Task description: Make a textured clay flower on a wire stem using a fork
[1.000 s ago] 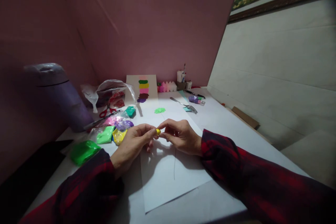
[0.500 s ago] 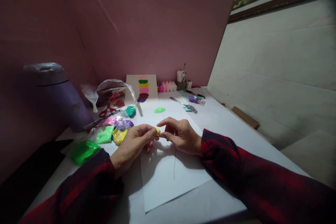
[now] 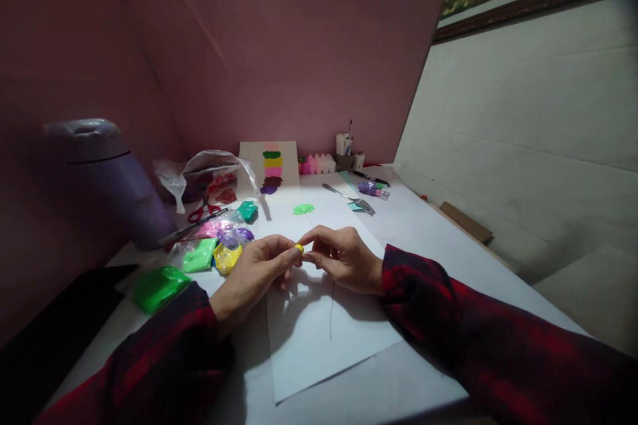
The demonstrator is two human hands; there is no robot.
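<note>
A small yellow piece (image 3: 300, 248) is pinched between the fingertips of both hands, above the white paper (image 3: 319, 365). My left hand (image 3: 256, 272) is closed on it from the left, thumb and forefinger together. From the right, my right hand (image 3: 343, 257) touches it with forefinger and thumb. Beyond the hands lies a light green scalloped shape (image 3: 303, 209) on the paper. A thin dark line (image 3: 331, 315) runs down the paper below my right hand.
Bagged clay in green (image 3: 160, 289), yellow (image 3: 228, 257) and other colours sits at left, beside red-handled scissors (image 3: 199, 211). A purple bottle (image 3: 117, 179) stands far left. A fork (image 3: 356, 200), pen (image 3: 369, 178) and colour card (image 3: 249, 169) lie farther back.
My right forefinger has come down onto the yellow piece, closing the gap to it. My left hand has hardly moved.
</note>
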